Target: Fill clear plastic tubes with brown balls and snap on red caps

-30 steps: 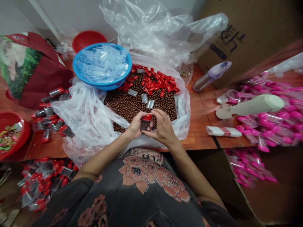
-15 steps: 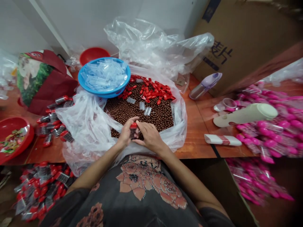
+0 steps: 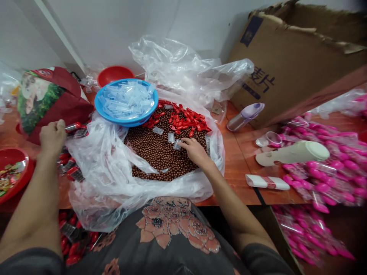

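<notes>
My right hand (image 3: 195, 151) lies over a heap of small brown balls (image 3: 160, 154), its fingertips at a small clear plastic tube (image 3: 177, 144) resting on them. Two similar tubes lie close by. Red plastic caps (image 3: 189, 119) cover the far part of the heap, which sits in a clear plastic bag (image 3: 101, 164). Far to the left, my left hand (image 3: 53, 137) is curled beside a pile of red-capped filled tubes (image 3: 73, 128). Its fingers hide whatever they might hold. A blue bowl (image 3: 126, 123) of clear empty tubes stands behind the heap.
A red bowl (image 3: 114, 75) stands behind the blue one, and a red bag (image 3: 61, 109) leans at the left. A dish of sweets (image 3: 13, 175) sits at the left edge. To the right are a cardboard box (image 3: 286, 68), a purple-lidded flask (image 3: 246, 116) and many pink-capped tubes (image 3: 323, 179).
Both hands held a red-capped tube together over the balls. My left hand has since moved out left to the tube pile, my right has gone to the clear tube, and the red-capped tube no longer shows.
</notes>
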The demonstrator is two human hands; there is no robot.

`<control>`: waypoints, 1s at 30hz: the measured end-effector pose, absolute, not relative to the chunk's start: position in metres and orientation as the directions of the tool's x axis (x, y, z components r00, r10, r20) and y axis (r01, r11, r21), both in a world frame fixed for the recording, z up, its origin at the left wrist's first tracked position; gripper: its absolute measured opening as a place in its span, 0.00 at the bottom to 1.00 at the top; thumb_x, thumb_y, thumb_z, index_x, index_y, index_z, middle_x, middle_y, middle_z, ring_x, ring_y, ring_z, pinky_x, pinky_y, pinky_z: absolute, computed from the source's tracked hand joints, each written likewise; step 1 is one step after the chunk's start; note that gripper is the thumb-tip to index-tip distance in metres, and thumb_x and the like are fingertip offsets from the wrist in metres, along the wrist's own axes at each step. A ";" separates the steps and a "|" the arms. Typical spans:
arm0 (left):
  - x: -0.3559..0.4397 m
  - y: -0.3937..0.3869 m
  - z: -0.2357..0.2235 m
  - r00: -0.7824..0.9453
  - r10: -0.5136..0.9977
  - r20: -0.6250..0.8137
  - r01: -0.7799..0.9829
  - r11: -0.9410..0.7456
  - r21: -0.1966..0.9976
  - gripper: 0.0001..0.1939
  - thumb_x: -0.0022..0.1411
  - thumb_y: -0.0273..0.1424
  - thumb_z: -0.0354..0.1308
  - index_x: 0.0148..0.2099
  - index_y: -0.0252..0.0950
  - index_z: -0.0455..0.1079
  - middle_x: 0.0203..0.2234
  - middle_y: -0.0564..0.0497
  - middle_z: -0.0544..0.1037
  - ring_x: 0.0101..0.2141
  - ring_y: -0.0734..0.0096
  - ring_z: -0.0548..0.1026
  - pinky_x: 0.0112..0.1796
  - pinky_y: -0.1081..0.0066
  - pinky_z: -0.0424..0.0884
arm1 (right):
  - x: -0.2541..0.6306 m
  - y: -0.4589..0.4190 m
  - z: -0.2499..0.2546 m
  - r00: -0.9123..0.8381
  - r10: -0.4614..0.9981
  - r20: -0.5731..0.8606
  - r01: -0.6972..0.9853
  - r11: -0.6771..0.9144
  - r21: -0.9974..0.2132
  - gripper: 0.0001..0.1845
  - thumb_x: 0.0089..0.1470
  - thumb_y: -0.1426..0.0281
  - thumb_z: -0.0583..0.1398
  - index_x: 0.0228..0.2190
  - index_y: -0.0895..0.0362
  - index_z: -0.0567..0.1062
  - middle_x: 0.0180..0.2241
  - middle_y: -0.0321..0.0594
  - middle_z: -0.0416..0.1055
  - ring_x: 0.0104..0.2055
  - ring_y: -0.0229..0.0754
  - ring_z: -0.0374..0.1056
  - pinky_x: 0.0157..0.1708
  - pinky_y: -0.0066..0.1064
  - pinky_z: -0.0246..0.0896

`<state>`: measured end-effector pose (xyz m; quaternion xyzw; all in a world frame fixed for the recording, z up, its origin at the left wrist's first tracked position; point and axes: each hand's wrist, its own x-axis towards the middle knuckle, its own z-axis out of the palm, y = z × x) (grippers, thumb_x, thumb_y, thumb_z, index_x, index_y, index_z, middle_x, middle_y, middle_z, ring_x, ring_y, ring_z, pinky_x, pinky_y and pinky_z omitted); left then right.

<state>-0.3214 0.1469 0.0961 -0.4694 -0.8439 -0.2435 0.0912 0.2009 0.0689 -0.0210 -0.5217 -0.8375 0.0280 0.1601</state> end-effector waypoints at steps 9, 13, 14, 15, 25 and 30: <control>-0.116 0.094 0.047 0.351 0.931 0.096 0.577 -0.296 0.761 0.15 0.62 0.40 0.56 0.46 0.39 0.75 0.40 0.50 0.78 0.41 0.67 0.74 0.46 0.67 0.69 | 0.147 0.050 -0.026 -0.103 0.968 0.229 0.709 0.233 -0.665 0.15 0.62 0.69 0.54 0.50 0.56 0.71 0.42 0.43 0.77 0.41 0.43 0.72 0.43 0.36 0.68; -0.044 0.073 0.009 0.448 0.894 -0.024 0.376 -0.164 0.912 0.18 0.61 0.39 0.57 0.52 0.39 0.74 0.48 0.47 0.77 0.49 0.64 0.74 0.51 0.66 0.66 | 0.131 0.030 -0.032 -0.103 0.989 0.106 0.519 0.144 -0.843 0.19 0.61 0.69 0.53 0.54 0.54 0.69 0.43 0.41 0.77 0.38 0.40 0.74 0.39 0.34 0.70; -0.038 0.073 0.002 0.434 0.900 -0.050 0.332 -0.108 0.937 0.18 0.61 0.39 0.57 0.51 0.38 0.75 0.48 0.46 0.77 0.48 0.64 0.74 0.50 0.66 0.67 | 0.134 0.028 -0.032 -0.148 0.985 0.092 0.536 0.158 -0.829 0.19 0.60 0.68 0.55 0.53 0.54 0.70 0.43 0.41 0.77 0.40 0.41 0.74 0.41 0.35 0.70; -0.035 0.074 -0.004 0.422 0.902 -0.092 0.295 -0.040 0.955 0.17 0.60 0.38 0.57 0.49 0.37 0.75 0.47 0.46 0.78 0.46 0.64 0.75 0.47 0.66 0.70 | 0.142 0.028 -0.030 -0.188 0.979 0.084 0.570 0.179 -0.802 0.19 0.60 0.68 0.56 0.52 0.54 0.72 0.43 0.41 0.76 0.42 0.42 0.73 0.43 0.36 0.69; -0.007 0.103 -0.022 0.367 0.904 -0.220 0.429 0.046 0.902 0.07 0.48 0.24 0.65 0.33 0.36 0.78 0.27 0.51 0.79 0.28 0.70 0.72 0.34 0.72 0.66 | 0.230 0.117 -0.019 0.249 0.944 0.215 0.851 -0.108 -0.514 0.24 0.60 0.60 0.55 0.53 0.59 0.71 0.48 0.56 0.70 0.48 0.56 0.68 0.48 0.49 0.63; 0.035 0.115 -0.026 0.411 0.897 -0.165 0.423 -0.027 0.906 0.05 0.50 0.26 0.65 0.33 0.35 0.79 0.28 0.50 0.79 0.31 0.67 0.73 0.39 0.70 0.66 | 0.221 0.138 -0.019 0.155 0.977 0.145 0.912 -0.085 -0.402 0.25 0.58 0.62 0.58 0.55 0.57 0.69 0.47 0.54 0.71 0.48 0.57 0.69 0.46 0.48 0.64</control>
